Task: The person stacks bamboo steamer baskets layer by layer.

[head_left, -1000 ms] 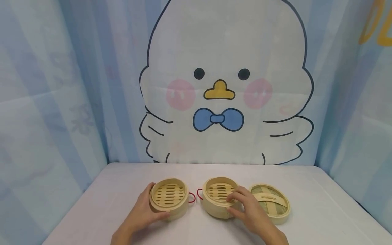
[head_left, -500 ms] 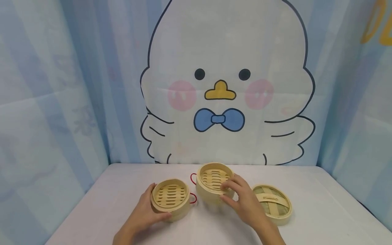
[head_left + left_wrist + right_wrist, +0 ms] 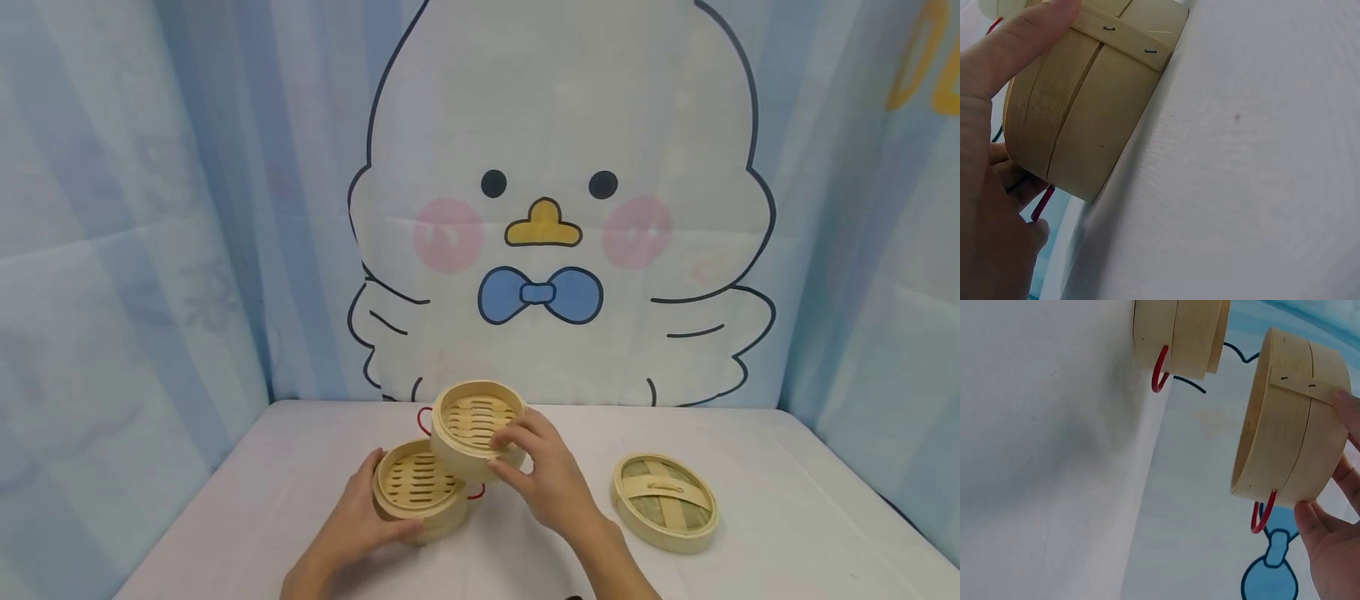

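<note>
Raised steamer tier hanging over the desk-bound one

The right hand is gripping the lifted basket, up and right of the lower basket, which the left hand is clasping on the desk.

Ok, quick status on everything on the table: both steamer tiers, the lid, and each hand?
Lifted steamer tier: off the table, empty, partly above the other tier.
Lower steamer tier: resting on the table, empty, uncovered.
Lid: lying flat on the table, apart to the right, untouched.
Right hand: holds the lifted tier by its rim.
Left hand: holds the lower tier's side.
</note>
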`<state>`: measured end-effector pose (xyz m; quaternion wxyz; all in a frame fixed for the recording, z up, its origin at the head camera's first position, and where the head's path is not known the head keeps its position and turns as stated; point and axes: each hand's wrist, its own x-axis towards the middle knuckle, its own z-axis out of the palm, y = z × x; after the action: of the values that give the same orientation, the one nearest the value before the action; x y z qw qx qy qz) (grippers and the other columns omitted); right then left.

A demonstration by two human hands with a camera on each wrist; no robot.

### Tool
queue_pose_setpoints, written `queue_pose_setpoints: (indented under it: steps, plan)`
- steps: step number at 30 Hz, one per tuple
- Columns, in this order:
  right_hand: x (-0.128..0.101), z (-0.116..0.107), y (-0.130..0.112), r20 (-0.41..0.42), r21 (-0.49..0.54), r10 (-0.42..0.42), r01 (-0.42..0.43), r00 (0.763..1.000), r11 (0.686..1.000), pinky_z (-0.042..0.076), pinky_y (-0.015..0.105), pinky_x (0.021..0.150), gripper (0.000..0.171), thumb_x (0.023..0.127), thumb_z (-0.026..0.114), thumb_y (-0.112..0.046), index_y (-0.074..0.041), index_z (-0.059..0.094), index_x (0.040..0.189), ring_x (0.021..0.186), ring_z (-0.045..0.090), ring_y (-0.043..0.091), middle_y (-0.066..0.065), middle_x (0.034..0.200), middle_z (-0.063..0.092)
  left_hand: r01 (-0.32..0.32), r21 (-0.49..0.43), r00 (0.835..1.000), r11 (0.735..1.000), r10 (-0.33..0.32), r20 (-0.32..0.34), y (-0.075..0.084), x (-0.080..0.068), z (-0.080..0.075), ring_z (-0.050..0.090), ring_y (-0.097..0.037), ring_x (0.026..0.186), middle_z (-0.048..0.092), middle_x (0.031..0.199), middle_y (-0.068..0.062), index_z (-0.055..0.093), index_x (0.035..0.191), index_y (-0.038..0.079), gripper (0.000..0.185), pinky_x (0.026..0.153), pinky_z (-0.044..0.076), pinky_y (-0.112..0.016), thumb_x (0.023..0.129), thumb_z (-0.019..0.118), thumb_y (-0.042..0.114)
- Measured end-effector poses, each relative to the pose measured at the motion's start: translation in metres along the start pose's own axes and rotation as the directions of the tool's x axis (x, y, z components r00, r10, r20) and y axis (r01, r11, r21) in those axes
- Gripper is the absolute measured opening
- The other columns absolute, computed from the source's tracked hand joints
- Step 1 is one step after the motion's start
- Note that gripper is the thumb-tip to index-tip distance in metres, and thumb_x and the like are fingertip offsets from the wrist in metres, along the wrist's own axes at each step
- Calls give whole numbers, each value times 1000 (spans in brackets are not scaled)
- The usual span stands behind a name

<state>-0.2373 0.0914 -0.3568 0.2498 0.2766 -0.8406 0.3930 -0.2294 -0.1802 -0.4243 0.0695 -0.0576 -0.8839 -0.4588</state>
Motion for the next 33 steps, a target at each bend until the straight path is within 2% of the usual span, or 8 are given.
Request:
queue_pose_setpoints:
  steps: [4, 9, 20, 24, 28, 33]
  plan:
    - [2, 12, -6, 19, 12, 19, -20, 1000, 1000, 49, 41, 98, 29, 78, 87, -5, -21, 71, 96, 108, 54, 12, -16, 103, 55, 13, -7, 1000, 1000, -13, 6, 1, 0, 0, 29, -49, 142, 30, 154, -32, 21, 154, -9, 128, 114, 24, -63, 64, 96, 43]
    - [3, 25, -12, 36, 20, 4, -5, 999, 1000, 49, 40, 98, 27, 78, 86, -6, -18, 71, 96, 109, 54, 12, -12, 103, 55, 32, -7, 999, 999, -32, 21, 2, -1, -1, 30, -48, 142, 30, 155, -32, 20, 154, -9, 128, 115, 24, -62, 66, 94, 45]
    - [6, 53, -28, 49, 33, -73, 72, 996, 997, 50, 35, 92, 23, 79, 86, -11, -14, 71, 96, 105, 55, 14, -7, 102, 56, -17, -63, 1000, 998, 18, 20, -2, 1, -2, 33, -45, 142, 31, 154, -32, 19, 154, -7, 124, 115, 26, -60, 68, 94, 40]
    - [5, 59, -30, 53, 10, -91, 91, 994, 996, 50, 34, 92, 21, 80, 86, -13, -14, 71, 95, 105, 56, 15, -7, 102, 57, 4, -84, 1000, 996, -4, 3, -2, 2, -1, 38, -41, 139, 35, 152, -29, 21, 154, -4, 124, 114, 29, -59, 65, 96, 38]
    - [2, 60, -33, 62, 4, -78, 77, 995, 997, 51, 34, 93, 21, 80, 86, -13, -14, 72, 96, 104, 56, 14, -7, 101, 57, 42, -60, 999, 997, -43, -10, -3, 0, -1, 39, -44, 138, 37, 150, -32, 22, 153, -5, 124, 112, 31, -61, 64, 97, 38]
    - [-3, 61, -33, 80, -17, -46, 48, 996, 999, 50, 35, 96, 21, 80, 86, -14, -16, 72, 96, 108, 56, 15, -8, 103, 57, -5, -55, 999, 998, 3, -33, -5, -2, 0, 38, -47, 138, 38, 147, -35, 24, 151, -8, 120, 113, 30, -61, 65, 97, 33]
